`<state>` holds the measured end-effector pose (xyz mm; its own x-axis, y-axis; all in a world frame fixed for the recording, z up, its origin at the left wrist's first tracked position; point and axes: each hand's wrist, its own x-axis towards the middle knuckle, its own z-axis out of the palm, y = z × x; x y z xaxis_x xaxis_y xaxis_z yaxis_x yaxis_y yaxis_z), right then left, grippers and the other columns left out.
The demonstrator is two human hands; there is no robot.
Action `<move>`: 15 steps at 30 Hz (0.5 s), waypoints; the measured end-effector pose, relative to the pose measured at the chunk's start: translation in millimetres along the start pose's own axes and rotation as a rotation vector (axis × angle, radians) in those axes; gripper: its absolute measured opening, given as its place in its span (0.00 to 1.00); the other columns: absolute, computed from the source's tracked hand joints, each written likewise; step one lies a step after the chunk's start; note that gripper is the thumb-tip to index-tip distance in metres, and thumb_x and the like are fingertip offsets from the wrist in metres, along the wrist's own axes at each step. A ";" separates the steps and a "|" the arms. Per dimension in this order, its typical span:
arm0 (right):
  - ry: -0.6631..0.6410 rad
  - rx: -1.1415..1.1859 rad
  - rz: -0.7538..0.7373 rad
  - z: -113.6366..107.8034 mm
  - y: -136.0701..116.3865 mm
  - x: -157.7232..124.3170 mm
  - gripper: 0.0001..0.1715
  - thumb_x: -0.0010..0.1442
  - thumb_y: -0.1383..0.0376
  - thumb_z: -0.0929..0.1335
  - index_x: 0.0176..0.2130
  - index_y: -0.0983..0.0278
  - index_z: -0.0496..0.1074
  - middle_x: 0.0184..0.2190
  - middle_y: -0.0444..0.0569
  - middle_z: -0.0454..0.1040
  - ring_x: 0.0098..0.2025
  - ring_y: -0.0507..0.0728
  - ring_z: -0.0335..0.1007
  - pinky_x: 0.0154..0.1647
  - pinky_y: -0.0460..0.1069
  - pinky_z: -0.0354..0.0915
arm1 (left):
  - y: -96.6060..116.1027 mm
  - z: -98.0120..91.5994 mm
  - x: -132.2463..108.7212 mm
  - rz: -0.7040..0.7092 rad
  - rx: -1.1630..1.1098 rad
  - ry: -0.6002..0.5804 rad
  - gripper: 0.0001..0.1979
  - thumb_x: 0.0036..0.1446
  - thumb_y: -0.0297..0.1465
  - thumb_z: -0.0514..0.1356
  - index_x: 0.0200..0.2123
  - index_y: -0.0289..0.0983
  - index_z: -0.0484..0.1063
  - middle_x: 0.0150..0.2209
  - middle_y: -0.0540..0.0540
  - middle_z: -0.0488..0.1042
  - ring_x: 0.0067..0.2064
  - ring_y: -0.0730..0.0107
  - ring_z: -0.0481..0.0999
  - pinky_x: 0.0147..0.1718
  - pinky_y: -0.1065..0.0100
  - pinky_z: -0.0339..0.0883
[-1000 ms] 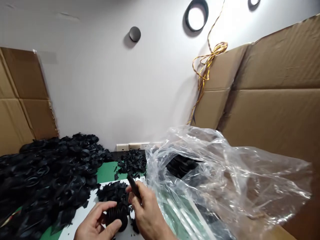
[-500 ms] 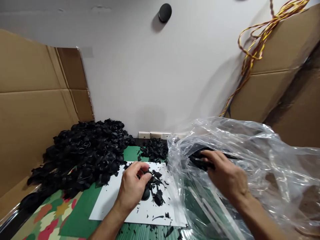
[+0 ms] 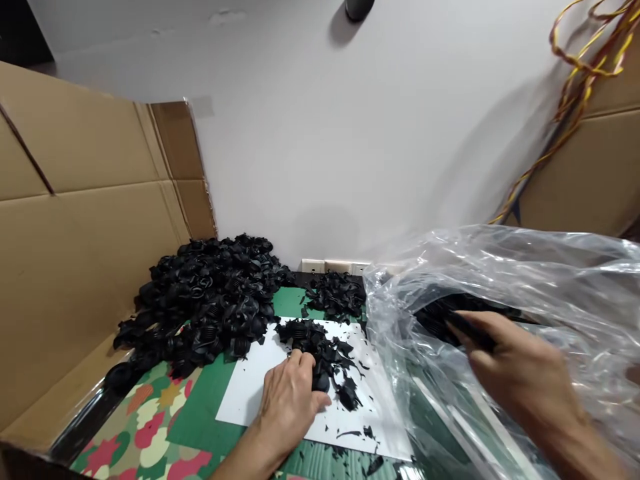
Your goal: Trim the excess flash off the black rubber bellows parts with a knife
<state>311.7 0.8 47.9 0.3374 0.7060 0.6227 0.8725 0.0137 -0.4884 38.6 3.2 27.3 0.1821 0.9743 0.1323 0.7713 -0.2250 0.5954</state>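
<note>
My left hand [image 3: 290, 397] rests on a white sheet [image 3: 245, 390]. Its fingers and thumb curl around a rounded black rubber piece [image 3: 321, 381], partly hidden by the hand. Torn, ragged black scraps [image 3: 345, 363] lie beside and beyond the fingers. My right hand [image 3: 520, 370], slightly blurred, is at the mouth of a clear plastic bag [image 3: 500, 260]. Between its thumb and fingers is a dark elongated black rubber part [image 3: 474, 331]. More ribbed black parts [image 3: 435, 317] show inside the bag, just beyond that hand.
A large heap of black rubber parts [image 3: 215, 293] is at the left against a cardboard panel [image 3: 100, 147]. A smaller scrap pile [image 3: 337, 293] sits near wall sockets [image 3: 337, 267]. Green board [image 3: 200, 407] and patterned cloth [image 3: 150, 427] lie underneath. Twisted yellow-red wire [image 3: 565, 140] hangs at right.
My left hand has lowered onto the black pieces on the white sheet. My right hand has drawn back slightly at the bag's mouth. The view has swung left.
</note>
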 end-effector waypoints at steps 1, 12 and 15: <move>-0.095 0.118 0.001 3.6 -10.3 -7.4 0.12 0.48 0.64 0.67 0.34 0.61 0.77 0.31 0.52 0.79 0.30 0.60 0.74 0.28 0.50 0.66 | -3.2 2.4 0.7 -0.024 -0.028 0.001 0.10 0.39 0.23 0.61 0.29 0.38 0.72 0.29 0.48 0.71 0.32 0.59 0.69 0.31 0.65 0.54; -0.673 0.805 -0.075 58.9 -125.5 -35.9 0.08 0.48 0.69 0.66 0.30 0.61 0.75 0.34 0.49 0.74 0.35 0.58 0.70 0.36 0.51 0.64 | -19.4 -23.3 12.3 -0.068 -0.560 -0.084 0.13 0.38 0.20 0.59 0.31 0.36 0.72 0.26 0.52 0.71 0.26 0.72 0.67 0.23 0.74 0.60; -0.664 0.845 -0.027 76.0 -131.8 -40.9 0.06 0.46 0.70 0.66 0.22 0.62 0.73 0.27 0.47 0.71 0.29 0.57 0.68 0.30 0.49 0.62 | -18.4 -22.8 15.3 -0.143 -0.806 -0.011 0.12 0.32 0.18 0.62 0.26 0.34 0.72 0.23 0.53 0.70 0.23 0.76 0.65 0.21 0.75 0.59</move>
<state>156.0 24.0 40.3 -0.1598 0.9380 0.3075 0.2638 0.3408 -0.9024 13.3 22.5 36.5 0.1247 0.9922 0.0064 0.1134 -0.0207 0.9933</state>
